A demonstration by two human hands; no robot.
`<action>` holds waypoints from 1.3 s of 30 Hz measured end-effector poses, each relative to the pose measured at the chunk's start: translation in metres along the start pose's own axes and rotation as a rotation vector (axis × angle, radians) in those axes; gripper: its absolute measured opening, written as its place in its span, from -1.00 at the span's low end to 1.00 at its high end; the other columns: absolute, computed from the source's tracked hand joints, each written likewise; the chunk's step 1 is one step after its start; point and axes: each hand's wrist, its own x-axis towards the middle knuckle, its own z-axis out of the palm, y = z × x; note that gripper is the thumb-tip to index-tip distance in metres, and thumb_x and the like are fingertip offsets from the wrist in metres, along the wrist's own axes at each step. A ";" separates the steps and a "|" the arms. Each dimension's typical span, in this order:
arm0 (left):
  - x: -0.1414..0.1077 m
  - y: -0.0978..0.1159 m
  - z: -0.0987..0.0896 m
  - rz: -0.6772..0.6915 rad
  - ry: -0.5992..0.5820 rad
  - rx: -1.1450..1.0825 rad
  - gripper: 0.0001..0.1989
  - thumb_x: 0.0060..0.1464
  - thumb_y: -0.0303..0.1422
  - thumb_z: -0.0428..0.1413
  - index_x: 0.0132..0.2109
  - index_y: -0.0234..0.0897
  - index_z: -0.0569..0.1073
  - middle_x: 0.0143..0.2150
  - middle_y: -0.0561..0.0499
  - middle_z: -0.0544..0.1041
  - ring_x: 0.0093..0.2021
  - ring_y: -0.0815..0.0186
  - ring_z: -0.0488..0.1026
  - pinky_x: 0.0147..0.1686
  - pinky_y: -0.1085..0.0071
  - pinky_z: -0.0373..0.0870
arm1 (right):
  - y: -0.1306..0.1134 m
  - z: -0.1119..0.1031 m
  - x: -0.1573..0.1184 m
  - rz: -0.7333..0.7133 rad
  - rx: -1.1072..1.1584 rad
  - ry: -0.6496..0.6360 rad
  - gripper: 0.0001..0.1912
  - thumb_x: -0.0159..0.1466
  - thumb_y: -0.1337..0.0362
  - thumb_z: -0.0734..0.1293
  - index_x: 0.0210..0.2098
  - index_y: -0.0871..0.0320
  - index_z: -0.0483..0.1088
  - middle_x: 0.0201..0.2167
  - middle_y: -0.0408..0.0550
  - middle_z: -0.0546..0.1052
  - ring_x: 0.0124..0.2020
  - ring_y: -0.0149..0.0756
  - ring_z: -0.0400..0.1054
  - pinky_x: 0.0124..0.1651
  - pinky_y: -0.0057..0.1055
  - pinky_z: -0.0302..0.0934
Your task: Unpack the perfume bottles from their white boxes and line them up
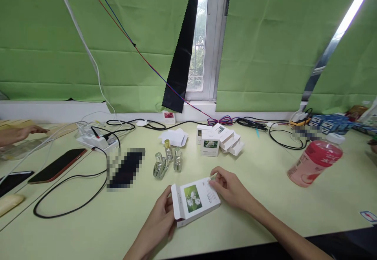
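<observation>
The left hand (160,216) curled round the open-flapped end of a white flower-print carton (194,201), the right hand (228,187) pinching its opposite end; beyond them were three capped glass bottles (168,156), then similar cartons (209,144); farther right, a pink drink bottle (318,162).

Pale-green worktop (259,173) open between right hand (231,188) and pink plastic bottle (316,162); clear glass bottles (169,156) block left hand (160,215) ahead

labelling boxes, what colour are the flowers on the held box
White; the flowers show best in the head view.
</observation>
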 end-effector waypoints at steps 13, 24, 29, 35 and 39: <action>-0.004 -0.003 0.001 0.093 -0.001 0.061 -0.61 -0.03 -0.38 0.16 -0.06 -0.15 0.21 -0.42 0.15 0.46 -0.55 0.40 0.31 -0.66 0.57 0.19 | 0.024 -0.012 0.000 0.300 0.196 -0.085 -0.80 0.25 0.12 0.29 -0.22 0.07 0.23 -0.57 -0.36 0.35 -0.84 -0.53 0.08 -0.74 -0.52 -0.17; 0.003 -0.006 0.000 0.203 0.005 0.122 -0.63 -0.13 -0.47 0.09 -0.09 -0.29 0.47 -0.22 -0.03 0.56 -0.32 0.21 0.45 -0.40 0.38 0.44 | -0.019 0.009 -0.003 -0.373 -0.322 -0.126 -0.17 0.21 -0.02 0.41 0.35 0.09 0.06 0.33 0.19 0.14 0.36 0.06 -0.03 0.34 -0.01 -0.02; 0.009 0.005 0.000 0.291 -0.033 0.351 -0.84 -0.14 -0.46 0.18 -0.31 -0.32 0.55 -0.26 -0.06 0.52 -0.26 0.17 0.46 -0.26 0.35 0.41 | -0.019 0.020 0.010 -0.419 -0.370 -0.279 0.02 0.16 -0.15 0.41 0.41 0.12 -0.10 0.21 0.17 0.28 0.24 0.02 0.12 0.27 -0.08 0.05; 0.020 0.005 0.014 0.413 0.048 0.614 -0.90 -0.14 -0.53 0.14 -0.47 -0.30 0.54 -0.35 -0.03 0.41 -0.36 0.27 0.38 -0.41 0.45 0.25 | -0.008 0.012 0.006 -0.361 -0.402 -0.254 0.05 0.10 -0.21 0.43 0.38 0.15 -0.01 0.10 0.18 0.32 0.10 0.02 0.19 0.16 -0.09 0.12; 0.022 0.003 0.010 0.397 0.005 0.597 -0.86 0.00 -0.40 0.16 -0.31 -0.24 0.62 -0.26 -0.02 0.37 -0.43 0.36 0.31 -0.46 0.46 0.22 | -0.001 -0.007 -0.003 -0.274 -0.439 -0.251 0.04 0.05 -0.20 0.47 0.34 0.15 0.08 0.11 0.19 0.32 0.10 0.05 0.19 0.16 -0.07 0.12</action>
